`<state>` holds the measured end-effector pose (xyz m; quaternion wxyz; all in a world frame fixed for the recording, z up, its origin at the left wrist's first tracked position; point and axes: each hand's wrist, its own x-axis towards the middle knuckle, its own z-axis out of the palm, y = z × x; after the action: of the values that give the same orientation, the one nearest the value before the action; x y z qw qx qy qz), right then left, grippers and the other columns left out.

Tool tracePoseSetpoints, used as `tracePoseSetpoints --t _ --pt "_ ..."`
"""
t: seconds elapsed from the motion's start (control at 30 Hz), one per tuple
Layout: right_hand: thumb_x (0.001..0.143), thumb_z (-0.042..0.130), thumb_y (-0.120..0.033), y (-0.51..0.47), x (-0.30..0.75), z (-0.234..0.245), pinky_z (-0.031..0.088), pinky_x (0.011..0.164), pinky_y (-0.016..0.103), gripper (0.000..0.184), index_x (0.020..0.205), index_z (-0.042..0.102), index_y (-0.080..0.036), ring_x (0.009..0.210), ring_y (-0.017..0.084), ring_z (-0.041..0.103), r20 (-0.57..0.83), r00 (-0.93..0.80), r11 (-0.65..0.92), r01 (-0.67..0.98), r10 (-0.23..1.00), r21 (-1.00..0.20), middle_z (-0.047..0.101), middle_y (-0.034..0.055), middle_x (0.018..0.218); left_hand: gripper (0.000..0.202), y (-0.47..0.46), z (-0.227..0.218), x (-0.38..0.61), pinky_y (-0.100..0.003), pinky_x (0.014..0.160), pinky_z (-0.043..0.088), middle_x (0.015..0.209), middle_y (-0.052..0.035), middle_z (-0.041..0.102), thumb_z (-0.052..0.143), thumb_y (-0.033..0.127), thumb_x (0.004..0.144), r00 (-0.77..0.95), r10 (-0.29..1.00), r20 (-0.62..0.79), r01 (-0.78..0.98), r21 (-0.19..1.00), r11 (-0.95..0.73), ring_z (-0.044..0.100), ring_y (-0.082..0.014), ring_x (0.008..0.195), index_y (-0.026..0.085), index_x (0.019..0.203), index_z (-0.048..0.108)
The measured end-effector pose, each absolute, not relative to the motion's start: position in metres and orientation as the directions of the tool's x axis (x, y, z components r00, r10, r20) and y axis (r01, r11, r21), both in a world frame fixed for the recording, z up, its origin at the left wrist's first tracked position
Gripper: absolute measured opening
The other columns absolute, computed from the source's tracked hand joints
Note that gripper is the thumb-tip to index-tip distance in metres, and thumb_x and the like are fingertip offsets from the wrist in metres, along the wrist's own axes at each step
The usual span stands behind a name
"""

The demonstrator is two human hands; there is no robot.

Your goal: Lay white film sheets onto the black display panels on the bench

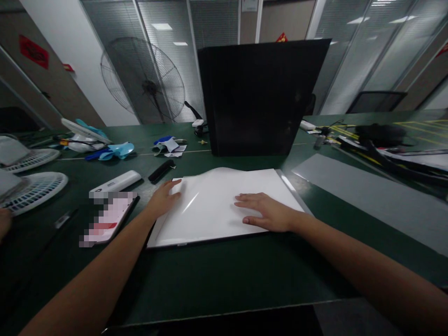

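A glossy white sheet (217, 200) lies on a flat panel on the dark green table (217, 280), its far left part bulging up a little. My left hand (163, 198) rests on the sheet's left edge, fingers stretched out flat. My right hand (268, 212) lies palm down on the sheet's right half, fingers extended toward the left. Neither hand holds anything.
A tall black panel (259, 98) stands upright just behind the sheet. Left of it lie a phone (108, 219), a white bar (115, 182), a black marker (161, 170), fan grilles (33, 189) and blue parts (117, 150). A grey sheet (371, 196) and cables (381, 140) lie right. A standing fan (143, 81) is behind.
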<state>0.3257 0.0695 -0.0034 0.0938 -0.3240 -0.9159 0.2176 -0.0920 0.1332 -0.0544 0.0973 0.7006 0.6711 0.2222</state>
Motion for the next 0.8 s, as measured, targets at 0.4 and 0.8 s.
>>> tracePoseSetpoints --t 0.4,0.8 --pt "0.099 0.048 -0.056 0.159 0.489 -0.026 0.024 0.120 0.068 0.064 0.151 0.056 -0.019 0.153 0.041 0.029 0.227 0.066 -0.045 0.994 0.972 -0.096 0.037 0.0184 0.165 0.040 0.127 -0.044 -0.083 -0.046 0.116 0.043 0.159 -0.0108 0.052 0.053 0.045 0.098 -0.004 0.988 0.155 0.920 0.388 -0.057 0.056 -0.0345 0.141 0.029 0.127 0.077" --pt "0.094 0.042 -0.074 0.175 0.537 -0.041 0.031 0.106 0.075 0.084 0.153 0.050 -0.015 0.142 0.055 0.037 -0.085 0.468 -0.476 0.864 0.879 -0.165 0.041 0.0328 0.156 0.043 0.120 -0.034 -0.076 -0.042 0.119 0.041 0.164 -0.0103 0.046 0.053 0.022 0.096 0.015 0.992 0.122 0.920 0.386 -0.061 0.057 -0.0294 0.141 0.028 0.135 0.071"
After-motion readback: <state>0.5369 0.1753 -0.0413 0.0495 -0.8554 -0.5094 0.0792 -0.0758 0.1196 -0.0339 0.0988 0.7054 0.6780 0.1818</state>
